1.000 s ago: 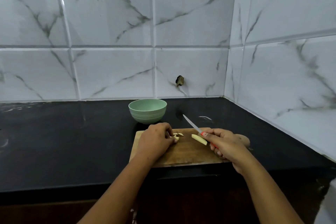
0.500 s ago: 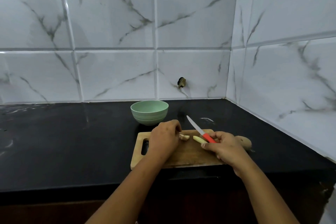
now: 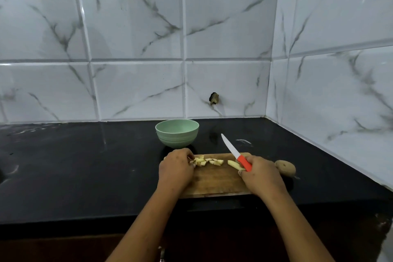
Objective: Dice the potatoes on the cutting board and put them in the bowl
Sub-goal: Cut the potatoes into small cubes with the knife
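A wooden cutting board (image 3: pixel 214 181) lies on the black counter. Several diced potato pieces (image 3: pixel 209 161) sit along its far edge. My left hand (image 3: pixel 176 168) rests at the board's left end, its curled fingertips against the leftmost pieces. My right hand (image 3: pixel 260 173) grips the red handle of a white-bladed knife (image 3: pixel 235 152), whose blade points up and away to the left. A potato strip (image 3: pixel 235 165) lies just left of that hand. A whole unpeeled potato (image 3: pixel 286 168) sits on the counter beyond the board's right end. The pale green bowl (image 3: pixel 177 133) stands behind the board.
The black counter (image 3: pixel 85 166) stretches wide to the left. Marble-tiled walls close the back and right side, meeting in a corner (image 3: pixel 266 116). The counter's front edge runs just below the board.
The diced pieces now lie spread in a row, uncovered to the right of my left hand. My right hand holds the knife much as before.
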Tool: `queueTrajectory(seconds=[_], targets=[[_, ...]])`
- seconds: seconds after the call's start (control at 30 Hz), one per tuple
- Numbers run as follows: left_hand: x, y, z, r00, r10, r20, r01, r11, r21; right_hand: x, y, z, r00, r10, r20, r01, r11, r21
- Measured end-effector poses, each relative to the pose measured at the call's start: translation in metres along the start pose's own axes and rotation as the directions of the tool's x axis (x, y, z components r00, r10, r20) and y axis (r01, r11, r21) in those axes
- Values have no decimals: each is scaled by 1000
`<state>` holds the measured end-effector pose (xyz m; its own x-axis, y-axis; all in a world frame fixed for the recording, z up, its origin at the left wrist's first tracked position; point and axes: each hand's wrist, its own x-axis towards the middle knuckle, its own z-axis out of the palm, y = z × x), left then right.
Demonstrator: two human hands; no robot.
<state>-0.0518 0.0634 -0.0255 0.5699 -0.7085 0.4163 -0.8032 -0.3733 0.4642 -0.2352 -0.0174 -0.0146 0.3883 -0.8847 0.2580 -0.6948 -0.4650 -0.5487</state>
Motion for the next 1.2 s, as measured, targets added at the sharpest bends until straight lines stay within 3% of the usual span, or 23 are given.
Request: queueTrajectory(seconds=[0.6,0.87,0.97,1.07,1.13,1.2], targets=[[-4,7,5,994,84,-73,-96,978,-186,0,-3,13,995,-11,-103,15,999,34],[-14,12,1,980,199,13,-194,968,-162,-6,-3,3,989,-141,36,138,987,82],[-28,12,-3,987,157,-39,-161,982,-103,-8,-4,2,986,-158,54,153,985,84],[-39,1,-4,996,3,-90,5,996,87,-9,-2,2,985,-162,60,158,985,69],[-37,-1,-5,997,-73,-27,73,997,2,-10,0,0,985,-164,53,161,985,56],[-32,2,-3,998,-62,26,62,998,-26,-12,1,0,986,-159,41,157,986,52]])
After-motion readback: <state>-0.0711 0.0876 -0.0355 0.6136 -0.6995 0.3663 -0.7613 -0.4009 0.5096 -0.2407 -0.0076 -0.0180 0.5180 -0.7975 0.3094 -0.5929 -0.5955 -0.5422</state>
